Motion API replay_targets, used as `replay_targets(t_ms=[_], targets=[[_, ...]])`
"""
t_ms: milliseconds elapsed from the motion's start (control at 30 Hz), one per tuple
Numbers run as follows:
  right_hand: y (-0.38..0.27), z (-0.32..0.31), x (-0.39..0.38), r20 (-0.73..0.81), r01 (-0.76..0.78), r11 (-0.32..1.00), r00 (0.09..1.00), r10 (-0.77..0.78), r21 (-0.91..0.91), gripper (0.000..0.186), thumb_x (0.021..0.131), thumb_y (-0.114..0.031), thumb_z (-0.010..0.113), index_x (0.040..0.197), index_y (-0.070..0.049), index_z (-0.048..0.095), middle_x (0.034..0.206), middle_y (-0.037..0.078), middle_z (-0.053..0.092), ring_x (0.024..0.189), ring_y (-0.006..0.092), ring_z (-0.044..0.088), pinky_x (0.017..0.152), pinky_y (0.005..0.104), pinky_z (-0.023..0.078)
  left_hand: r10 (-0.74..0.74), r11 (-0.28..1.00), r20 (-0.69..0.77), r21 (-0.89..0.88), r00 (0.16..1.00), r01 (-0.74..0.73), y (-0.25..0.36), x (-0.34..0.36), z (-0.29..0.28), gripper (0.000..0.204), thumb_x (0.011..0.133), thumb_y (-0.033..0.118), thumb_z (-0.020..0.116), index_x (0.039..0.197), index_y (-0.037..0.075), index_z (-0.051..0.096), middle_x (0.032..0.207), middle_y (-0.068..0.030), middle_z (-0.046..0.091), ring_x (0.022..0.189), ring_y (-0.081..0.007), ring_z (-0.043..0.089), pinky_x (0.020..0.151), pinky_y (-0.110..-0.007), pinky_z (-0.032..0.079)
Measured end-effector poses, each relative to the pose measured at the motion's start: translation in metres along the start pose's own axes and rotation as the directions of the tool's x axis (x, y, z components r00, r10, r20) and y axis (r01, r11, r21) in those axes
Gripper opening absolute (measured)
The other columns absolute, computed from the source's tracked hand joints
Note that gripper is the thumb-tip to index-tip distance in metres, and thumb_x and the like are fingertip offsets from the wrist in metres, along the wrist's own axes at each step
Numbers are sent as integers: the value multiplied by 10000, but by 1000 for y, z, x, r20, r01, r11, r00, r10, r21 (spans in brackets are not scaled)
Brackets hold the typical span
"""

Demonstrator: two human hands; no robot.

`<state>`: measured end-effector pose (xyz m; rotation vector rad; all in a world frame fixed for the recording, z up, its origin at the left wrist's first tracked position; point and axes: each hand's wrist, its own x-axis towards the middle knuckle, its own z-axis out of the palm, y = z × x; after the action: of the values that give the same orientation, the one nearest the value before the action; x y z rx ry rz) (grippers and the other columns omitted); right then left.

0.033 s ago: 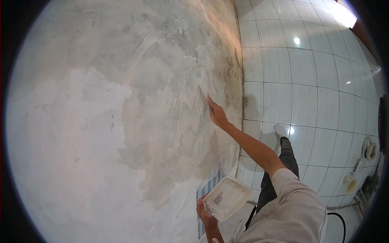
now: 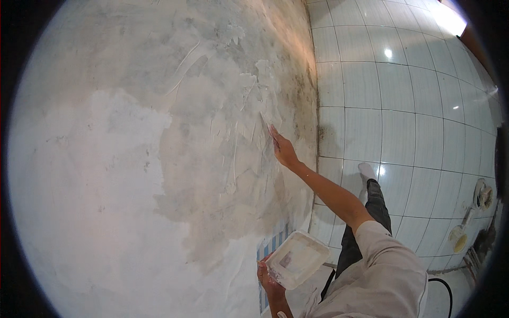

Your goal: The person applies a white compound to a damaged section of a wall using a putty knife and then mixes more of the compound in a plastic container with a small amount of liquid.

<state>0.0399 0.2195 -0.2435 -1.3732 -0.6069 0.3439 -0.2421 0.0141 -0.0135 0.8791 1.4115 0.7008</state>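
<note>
My right hand (image 2: 285, 149) is stretched out and closed around a putty knife. The thin blade of the putty knife (image 2: 264, 121) lies at a shallow angle against the wall (image 2: 212, 159), among wet streaks and ridges of pale putty. Lower down, my left hand (image 2: 270, 276) grips the edge of a shallow white plastic tray (image 2: 313, 245), its fingers smeared with white. Some whitish putty coats the tray's inside, with a darker patch near its middle. How the fingers sit under the tray is hidden.
Glossy pale floor tiles (image 2: 397, 138) meet the wall along a dirty edge at the right. My socked foot (image 2: 366, 170) stands on them. A round container (image 2: 483, 197) and a yellowish tub (image 2: 457, 239) sit at the far right. A blue-striped strip (image 2: 273, 241) shows behind the tray.
</note>
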Motion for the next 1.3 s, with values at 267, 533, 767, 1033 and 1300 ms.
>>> replay_targets(t_ms=[267, 533, 767, 1033, 1300], targets=[[-22, 4, -23, 34, -69, 997, 997, 70, -24, 659, 816, 151, 434, 1431, -78, 364, 1469, 162, 376, 1296, 314, 442, 1060, 329, 394, 38, 998, -6, 50, 999, -37, 2, -1, 5, 561, 951, 521, 459, 1120, -4, 563, 1037, -169, 637, 944, -307, 636, 833, -452, 537], [-40, 3, -45, 56, -27, 999, 998, 28, -22, 643, 809, 121, 473, 1419, -49, 363, 1462, 176, 378, 1305, 343, 419, 1081, 373, 384, 2, 1000, 17, 9, 1000, -2, 1, 3, 5, 538, 950, 498, 476, 1134, -1, 550, 1065, -177, 623, 970, -334, 627, 852, -482, 527], [-48, 6, -69, 96, -68, 998, 993, 68, -5, 660, 788, 139, 479, 1414, -40, 376, 1435, 213, 402, 1307, 349, 419, 1065, 376, 400, 34, 999, 4, 40, 999, -34, 6, 0, 19, 562, 921, 519, 525, 1121, -5, 552, 1030, -180, 624, 938, -336, 631, 821, -485, 535], [-60, 9, -102, 49, 34, 995, 998, -38, 92, 636, 758, 159, 474, 1369, -12, 441, 1413, 204, 439, 1318, 337, 414, 1075, 370, 387, 9, 1000, -2, -28, 1000, -9, -4, 6, 4, 521, 923, 488, 540, 1101, 1, 583, 1035, -176, 638, 927, -336, 638, 822, -483, 536], [-76, -7, -107, -48, -98, 973, 993, 110, 209, 614, 782, 189, 427, 1359, -18, 467, 1372, 180, 503, 1254, 313, 507, 1029, 315, 414, -21, 998, 8, -51, 1000, 22, -6, 10, -1, 514, 918, 486, 544, 1089, 3, 596, 1034, -176, 649, 935, -333, 642, 832, -489, 533]])
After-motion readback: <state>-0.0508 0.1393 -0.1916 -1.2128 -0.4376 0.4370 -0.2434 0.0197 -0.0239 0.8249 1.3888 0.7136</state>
